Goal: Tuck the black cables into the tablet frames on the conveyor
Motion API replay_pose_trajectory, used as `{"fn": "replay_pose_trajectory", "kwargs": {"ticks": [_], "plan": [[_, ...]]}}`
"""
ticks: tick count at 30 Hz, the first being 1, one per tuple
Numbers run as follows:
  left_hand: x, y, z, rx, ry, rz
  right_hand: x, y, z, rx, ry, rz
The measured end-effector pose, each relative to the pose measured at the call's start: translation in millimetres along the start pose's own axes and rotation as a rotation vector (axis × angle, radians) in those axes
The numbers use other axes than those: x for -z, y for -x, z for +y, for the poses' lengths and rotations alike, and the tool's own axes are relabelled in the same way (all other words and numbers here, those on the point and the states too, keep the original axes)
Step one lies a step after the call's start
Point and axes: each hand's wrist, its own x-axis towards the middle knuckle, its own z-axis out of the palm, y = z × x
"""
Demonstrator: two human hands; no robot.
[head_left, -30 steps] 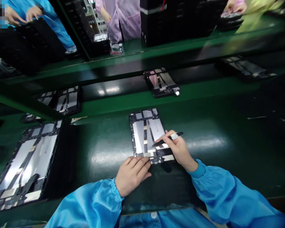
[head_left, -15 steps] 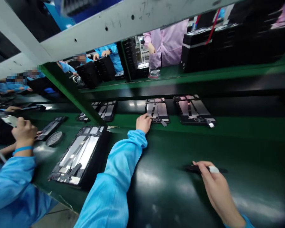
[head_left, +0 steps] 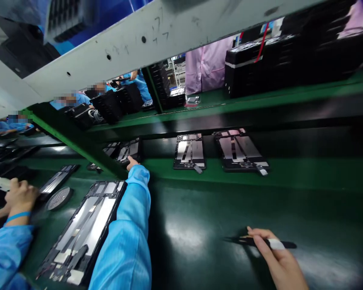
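The left hand [head_left: 132,162] reaches far out to an open tablet [head_left: 127,150] on the belt [head_left: 160,146], which runs along the far edge of the bench [head_left: 205,205]. The fingertips touch the near edge of this tablet, but the sleeve hides most of the hand, so I cannot tell if it grips. The right hand [head_left: 275,257] is near the front edge at the right, well apart from the left one. Its fingers are closed around a thin black tool [head_left: 261,242], perhaps tweezers, which points left over the bench. Further right on the belt lie a second tablet [head_left: 190,151] and a third tablet [head_left: 240,150], just beside each other. At the left front corner lies a larger tablet [head_left: 78,229], with a round disc [head_left: 59,198] and a co-worker's hand [head_left: 19,194] beyond it
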Motion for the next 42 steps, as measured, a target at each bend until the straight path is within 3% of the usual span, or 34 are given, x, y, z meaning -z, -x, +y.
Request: {"fn": "replay_pose_trajectory", "kwargs": {"ticks": [4, 7, 10, 13, 15, 19, 21, 23, 25, 28, 30, 32, 33, 35, 38, 40, 42], "plan": [[-1.5, 15, 20, 0.075, 0.193, -0.05, -1, -2, -3, 0.095, 0.031, -0.016], [-2.5, 43, 41, 0.075, 0.32, -0.103, -2, -2, -9, 0.154, -0.006, -0.044], [0.2, 90, 55, 0.101, 0.433, -0.242, -6, -2, -16, 0.197, -0.09, -0.062], [23.0, 155, 52, 0.157, 0.506, -0.466, -9, -1, -20, 0.235, -0.172, -0.047], [56.5, 199, 37, 0.211, 0.514, -0.621, -9, 0, -20, 0.267, -0.203, 0.022], [150.9, 267, -14, 0.338, 0.419, -0.816, -1, 5, -24, 0.32, -0.265, 0.178], [193.1, 288, -43, 0.41, 0.323, -0.88, 5, 8, -29, 0.357, -0.301, 0.169], [221.8, 307, -71, 0.461, 0.219, -0.928, 11, 12, -35, 0.394, -0.323, 0.118], [235.9, 325, -97, 0.487, 0.161, -0.957, 15, 14, -40, 0.414, -0.316, 0.052], [240.6, 350, -124, 0.525, 0.163, -1.066, 23, 17, -41, 0.423, -0.205, -0.087], [242.5, 356, -131, 0.605, 0.096, -1.274, 33, 20, -38, 0.43, -0.088, -0.138], [246.6, 348, -129, 0.622, -0.082, -1.545, 47, 27, -32, 0.426, 0.035, -0.108], [248.8, 337, -126, 0.531, -0.181, -1.652, 56, 33, -28, 0.408, 0.09, -0.083], [250.5, 308, -119, 0.138, -0.321, -1.692, 71, 49, -18, 0.346, 0.176, -0.083], [242.6, 263, -115, -0.512, -0.419, -1.47, 83, 74, -5, 0.277, 0.271, -0.248], [233.5, 248, -119, -0.748, -0.484, -1.433, 84, 86, 2, 0.27, 0.334, -0.338], [226.2, 247, -128, -0.879, -0.524, -1.464, 83, 89, 5, 0.28, 0.382, -0.364]]}}
